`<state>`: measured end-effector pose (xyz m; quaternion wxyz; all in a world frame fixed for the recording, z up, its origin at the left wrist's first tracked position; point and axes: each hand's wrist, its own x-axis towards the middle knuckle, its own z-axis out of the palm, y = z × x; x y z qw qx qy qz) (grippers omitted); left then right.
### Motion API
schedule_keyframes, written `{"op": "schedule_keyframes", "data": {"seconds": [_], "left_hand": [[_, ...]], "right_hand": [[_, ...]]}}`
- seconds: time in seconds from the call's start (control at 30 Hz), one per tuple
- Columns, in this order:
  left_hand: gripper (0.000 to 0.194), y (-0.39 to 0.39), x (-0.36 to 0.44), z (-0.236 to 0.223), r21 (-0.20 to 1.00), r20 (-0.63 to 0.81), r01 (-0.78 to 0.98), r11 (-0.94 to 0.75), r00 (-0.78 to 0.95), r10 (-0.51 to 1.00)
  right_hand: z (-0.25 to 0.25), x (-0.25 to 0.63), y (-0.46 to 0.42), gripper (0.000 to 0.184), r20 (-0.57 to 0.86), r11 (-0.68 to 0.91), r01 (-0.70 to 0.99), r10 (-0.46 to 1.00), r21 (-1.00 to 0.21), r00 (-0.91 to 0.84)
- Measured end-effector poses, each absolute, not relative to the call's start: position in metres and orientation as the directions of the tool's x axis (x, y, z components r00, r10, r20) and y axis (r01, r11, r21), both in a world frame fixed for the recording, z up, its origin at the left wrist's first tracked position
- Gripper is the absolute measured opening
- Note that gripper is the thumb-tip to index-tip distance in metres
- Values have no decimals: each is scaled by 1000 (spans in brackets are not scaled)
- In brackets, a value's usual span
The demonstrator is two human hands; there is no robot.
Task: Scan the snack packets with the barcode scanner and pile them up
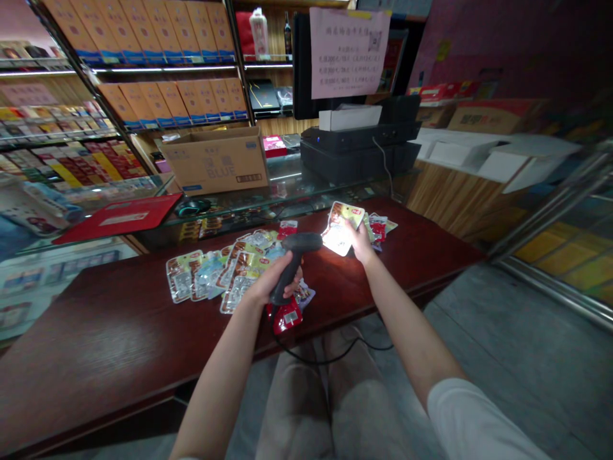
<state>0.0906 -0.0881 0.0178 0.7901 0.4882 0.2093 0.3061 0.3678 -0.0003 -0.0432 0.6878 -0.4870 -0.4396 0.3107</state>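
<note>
A black handheld barcode scanner (297, 245) is gripped by its handle in my left hand (274, 278), its head turned to the right. My right hand (360, 240) pinches the right edge of a snack packet (339, 223), raised above the table. Bright light from the scanner falls on the packet's pale face. Several silvery packets with brown and green print (244, 271) lie overlapping left of the scanner. Beneath my left hand is a red packet (288, 316). More small packets (379, 227) rest just beyond my right hand, partly hidden by it.
The dark red wooden table (119, 338) ends close to my legs. A black cable (325, 363) loops off its front edge. Behind stand a glass counter, an open cardboard box (215, 160), a red folder (119, 217) and a black till terminal (354, 153) with a paper notice (348, 54).
</note>
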Motion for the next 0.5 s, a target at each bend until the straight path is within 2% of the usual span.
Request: {"op": "schedule_keyframes", "data": {"seconds": [0.13,0.33,0.4,0.5], "left_hand": [[54,-89,90,18,905,-23,-278,323,725,688],[54,-90,91,17,908,-30,-274,318,712,701],[54,-89,91,17,902,-25,-295,314,693,720],[57,-87,91,17,894,-11,-337,295,642,767]], "right_hand": [[-44,367,1,56,302,355,-44,847,-934,438],[-51,370,8,63,312,367,-18,816,-930,487],[-50,372,9,61,336,368,36,800,-929,496],[-45,376,6,54,405,351,205,743,-914,533]]}}
